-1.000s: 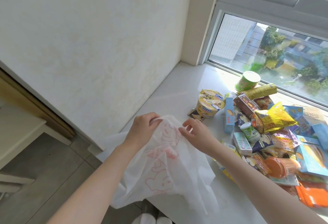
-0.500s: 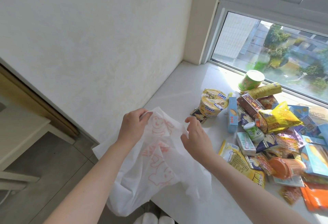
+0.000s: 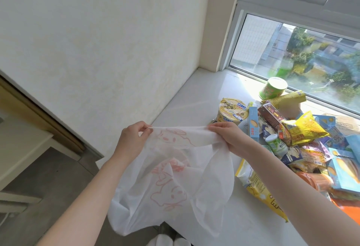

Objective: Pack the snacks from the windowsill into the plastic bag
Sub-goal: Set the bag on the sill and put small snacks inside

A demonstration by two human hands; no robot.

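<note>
A white plastic bag [image 3: 171,183] with a red cartoon print hangs over the front edge of the white windowsill [image 3: 196,97]. My left hand [image 3: 132,140] pinches the bag's top edge on the left. My right hand [image 3: 228,136] grips the same edge on the right, so the edge is stretched flat between them. A pile of snacks lies to the right: a yellow noodle cup [image 3: 232,111], a green cup [image 3: 273,88], a yellow chip bag [image 3: 303,129], a slim blue box [image 3: 253,124], a brown box [image 3: 272,115] and a small green-white bottle [image 3: 275,144].
A large yellow packet [image 3: 259,187] lies by my right forearm, with blue boxes [image 3: 344,173] and orange packs [image 3: 346,208] at the far right. The window glass [image 3: 311,55] runs behind the pile. A wall stands on the left, with grey floor [image 3: 48,177] below the sill.
Both hands have moved apart and lifted, pulling the bag's top edge taut between them. The bag now hangs more spread out than before.
</note>
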